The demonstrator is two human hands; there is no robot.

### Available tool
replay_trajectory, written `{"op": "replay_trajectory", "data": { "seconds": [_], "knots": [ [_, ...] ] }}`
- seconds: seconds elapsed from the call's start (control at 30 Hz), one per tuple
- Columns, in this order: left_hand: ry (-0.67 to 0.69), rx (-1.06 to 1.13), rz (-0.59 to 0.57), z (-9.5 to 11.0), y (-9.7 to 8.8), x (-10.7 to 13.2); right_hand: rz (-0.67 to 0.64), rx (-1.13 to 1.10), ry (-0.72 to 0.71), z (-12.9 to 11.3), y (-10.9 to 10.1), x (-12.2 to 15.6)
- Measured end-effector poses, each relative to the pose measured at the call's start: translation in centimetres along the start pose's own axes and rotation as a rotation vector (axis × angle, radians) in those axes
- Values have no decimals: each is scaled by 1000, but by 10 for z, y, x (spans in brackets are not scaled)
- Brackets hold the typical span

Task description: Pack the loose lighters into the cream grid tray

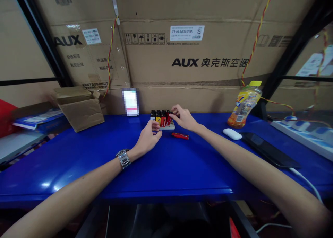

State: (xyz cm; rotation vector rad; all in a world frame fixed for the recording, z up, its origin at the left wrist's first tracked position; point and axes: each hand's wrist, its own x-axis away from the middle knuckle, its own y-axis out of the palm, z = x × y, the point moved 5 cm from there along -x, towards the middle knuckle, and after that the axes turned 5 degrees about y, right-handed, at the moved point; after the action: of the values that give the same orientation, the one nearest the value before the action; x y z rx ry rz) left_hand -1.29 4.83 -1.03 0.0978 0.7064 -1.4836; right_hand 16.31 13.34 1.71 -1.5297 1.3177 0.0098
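Observation:
Several lighters (158, 119), white, yellow, orange and red, stand upright in rows in a small white tray (169, 128) at the desk's middle. My left hand (147, 137) is at the tray's front left corner, its thumb apart from its curved fingers; the fingertips seem to touch the tray's edge. At the tray's right side, my right hand (184, 118) has thumb and fingers at a slightly tilted dark red lighter (169, 119), partly hidden by the fingertips. Another red lighter (180, 136) lies on its side on the desk in front of the tray.
The blue desk (166, 168) backs onto large cardboard cartons (208, 75). A lit phone (130, 102) leans there, left of the tray. An opened small carton (80, 108) stands left. To the right are a drink bottle (243, 106), white earbud case (232, 134), black phone (269, 149) and power strip (304, 135).

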Motion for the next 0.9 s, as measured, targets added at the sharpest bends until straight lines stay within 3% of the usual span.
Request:
{"op": "replay_trajectory", "data": {
  "seconds": [0.37, 0.53, 0.63, 0.73, 0.9],
  "knots": [
    [-20, -70, -49, 5, 0, 1, -96, 119, -115, -17, 12, 7],
    [4, -101, -75, 7, 1, 2, -35, 81, 12, -15, -2, 9],
    [25, -136, -101, 7, 2, 3, -249, 35, 60, -14, -3, 16],
    [44, -163, -108, 6, 3, 3, -500, 37, 2, -20, -1, 30],
    [42, -172, -125, 3, 5, 3, -547, -90, 37, -29, 2, 43]
  ]
}}
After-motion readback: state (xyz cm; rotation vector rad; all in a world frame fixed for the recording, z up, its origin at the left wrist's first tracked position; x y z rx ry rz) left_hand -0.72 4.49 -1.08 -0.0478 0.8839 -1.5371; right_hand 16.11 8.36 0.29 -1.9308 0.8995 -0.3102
